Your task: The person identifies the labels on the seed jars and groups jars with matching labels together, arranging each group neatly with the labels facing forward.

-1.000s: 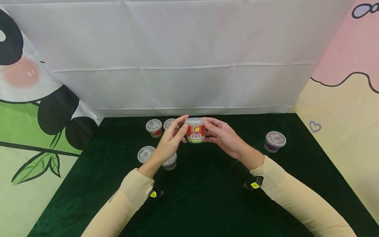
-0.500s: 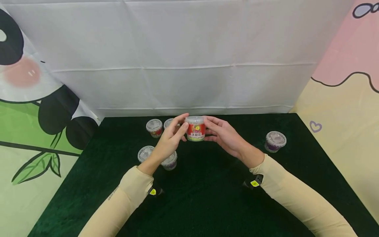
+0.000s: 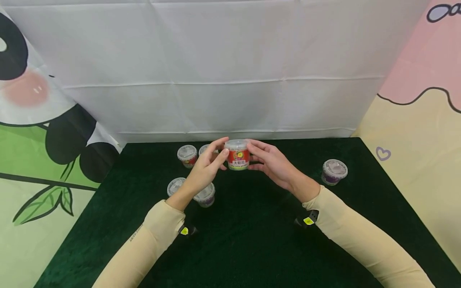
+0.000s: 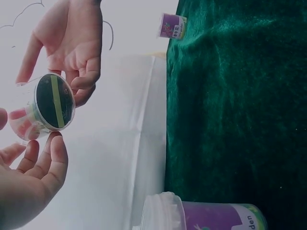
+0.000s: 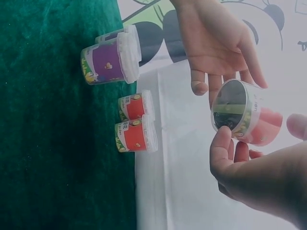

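Observation:
A clear plastic cup with a lid and a red flower label (image 3: 238, 156) is held up above the table, upright in the head view. My left hand (image 3: 206, 166) grips it from the left, thumb at the front. From the other side my right hand (image 3: 273, 162) holds it, thumb near the lid and fingers behind. The right wrist view shows the cup's dark base (image 5: 229, 108) with a yellow-green strip across it. Both hands also appear around the cup in the left wrist view, the left hand (image 4: 33, 175) below and the right hand (image 4: 72, 40) above.
On the dark green cloth (image 3: 245, 240), two red-labelled cups (image 5: 132, 134) stand at the back left, one partly behind my left hand. Two purple-labelled cups (image 5: 106, 62) stand nearer, partly under my left forearm. Another purple-labelled cup (image 3: 334, 172) is far right. A white curtain (image 3: 230, 80) hangs behind.
Both hands have lifted the red-labelled cup very slightly, keeping their hold on it. The other cups have stayed in place.

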The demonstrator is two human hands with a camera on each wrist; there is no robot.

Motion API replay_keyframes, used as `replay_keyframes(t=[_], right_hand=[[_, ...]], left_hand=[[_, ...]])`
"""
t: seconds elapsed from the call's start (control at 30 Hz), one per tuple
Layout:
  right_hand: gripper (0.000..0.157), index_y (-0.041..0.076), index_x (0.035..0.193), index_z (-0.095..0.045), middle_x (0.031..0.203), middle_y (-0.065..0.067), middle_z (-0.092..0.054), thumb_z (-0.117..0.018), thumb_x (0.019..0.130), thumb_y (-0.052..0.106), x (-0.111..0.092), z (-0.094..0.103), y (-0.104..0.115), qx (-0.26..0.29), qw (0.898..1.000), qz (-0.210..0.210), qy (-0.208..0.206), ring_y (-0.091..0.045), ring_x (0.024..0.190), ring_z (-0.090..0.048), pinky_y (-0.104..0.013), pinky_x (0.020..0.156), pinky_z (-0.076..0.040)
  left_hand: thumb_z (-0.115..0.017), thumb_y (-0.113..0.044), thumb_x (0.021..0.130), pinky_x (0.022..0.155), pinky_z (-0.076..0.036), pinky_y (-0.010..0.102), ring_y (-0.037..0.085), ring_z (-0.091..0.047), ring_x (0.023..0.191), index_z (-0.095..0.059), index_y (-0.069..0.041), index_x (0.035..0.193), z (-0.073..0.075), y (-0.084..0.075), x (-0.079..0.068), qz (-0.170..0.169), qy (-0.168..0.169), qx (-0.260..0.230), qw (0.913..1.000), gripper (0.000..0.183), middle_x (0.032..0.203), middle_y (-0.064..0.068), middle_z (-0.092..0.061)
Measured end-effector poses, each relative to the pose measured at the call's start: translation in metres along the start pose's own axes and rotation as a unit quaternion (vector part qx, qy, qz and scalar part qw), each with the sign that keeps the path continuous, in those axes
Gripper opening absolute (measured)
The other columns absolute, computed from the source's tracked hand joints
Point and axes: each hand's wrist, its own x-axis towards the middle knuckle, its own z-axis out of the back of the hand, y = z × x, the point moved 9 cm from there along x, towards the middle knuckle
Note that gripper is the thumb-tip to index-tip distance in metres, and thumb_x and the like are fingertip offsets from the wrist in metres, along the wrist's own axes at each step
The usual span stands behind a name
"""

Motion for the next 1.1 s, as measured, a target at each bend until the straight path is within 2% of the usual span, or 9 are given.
replay_keyframes(t=[0.27, 0.43, 0.63, 0.73, 0.87, 0.97, 1.1], right_hand=[[0.053, 0.008, 0.153, -0.040, 0.142, -0.013, -0.048, -0.048, 0.108, 0.035, 0.003, 0.002, -0.002, -0.002, 1.000, -0.004, -0.001, -0.028, 0.119, -0.050, -0.043, 0.102, -0.046], [0.053, 0.008, 0.153, -0.041, 0.142, -0.012, -0.049, -0.049, 0.108, 0.035, 0.006, 0.002, 0.000, -0.006, 1.000, -0.003, -0.008, -0.027, 0.119, -0.051, -0.043, 0.101, -0.047], [0.053, 0.008, 0.153, -0.041, 0.143, -0.012, -0.048, -0.050, 0.108, 0.034, 0.010, 0.003, 0.004, -0.006, 1.000, -0.010, -0.021, -0.028, 0.122, -0.051, -0.045, 0.103, -0.045], [0.053, 0.008, 0.154, -0.040, 0.144, -0.013, -0.047, -0.050, 0.108, 0.033, 0.013, 0.004, 0.006, -0.009, 1.000, -0.011, -0.025, -0.028, 0.124, -0.050, -0.045, 0.105, -0.045], [0.053, 0.007, 0.154, -0.039, 0.145, -0.013, -0.046, -0.050, 0.108, 0.031, 0.018, 0.005, 0.009, -0.013, 0.999, -0.015, -0.027, -0.030, 0.126, -0.050, -0.045, 0.108, -0.044], [0.053, 0.007, 0.154, -0.039, 0.145, -0.013, -0.046, -0.050, 0.108, 0.031, 0.023, 0.007, 0.011, -0.016, 0.999, -0.017, -0.030, -0.030, 0.127, -0.050, -0.045, 0.109, -0.043], [0.052, 0.006, 0.153, -0.040, 0.146, -0.013, -0.046, -0.050, 0.109, 0.030, 0.031, 0.011, 0.010, -0.024, 0.999, -0.020, -0.030, -0.031, 0.129, -0.050, -0.044, 0.109, -0.043]], left_hand=[[-0.046, -0.026, 0.110, 0.085, -0.056, 0.036, 0.028, -0.061, 0.100, -0.037, -0.011, 0.155, 0.003, 0.003, 0.002, 0.008, 0.011, 0.006, 0.9999, 0.048, 0.135, 0.012, -0.047], [-0.047, -0.024, 0.110, 0.084, -0.056, 0.040, 0.030, -0.061, 0.098, -0.039, -0.011, 0.154, 0.007, 0.002, 0.007, 0.004, 0.016, 0.021, 0.9997, 0.047, 0.133, 0.013, -0.050], [-0.049, -0.027, 0.109, 0.086, -0.056, 0.046, 0.032, -0.060, 0.103, -0.040, -0.012, 0.154, 0.012, 0.002, 0.013, 0.017, 0.024, 0.033, 0.9990, 0.048, 0.135, 0.012, -0.050], [-0.049, -0.029, 0.109, 0.084, -0.056, 0.046, 0.030, -0.060, 0.102, -0.040, -0.013, 0.154, 0.015, 0.002, 0.018, 0.025, 0.032, 0.047, 0.9981, 0.049, 0.136, 0.011, -0.050], [-0.049, -0.030, 0.109, 0.079, -0.057, 0.040, 0.029, -0.060, 0.099, -0.038, -0.014, 0.156, 0.020, 0.002, 0.023, 0.041, 0.047, 0.067, 0.9959, 0.051, 0.138, 0.012, -0.049], [-0.049, -0.029, 0.109, 0.080, -0.057, 0.037, 0.031, -0.061, 0.105, -0.037, -0.013, 0.157, 0.022, 0.001, 0.028, 0.047, 0.057, 0.077, 0.9943, 0.052, 0.140, 0.015, -0.048], [-0.050, -0.028, 0.109, 0.087, -0.057, 0.042, 0.032, -0.060, 0.116, -0.035, -0.010, 0.157, 0.025, 0.004, 0.035, 0.054, 0.071, 0.090, 0.9919, 0.053, 0.139, 0.017, -0.049]])
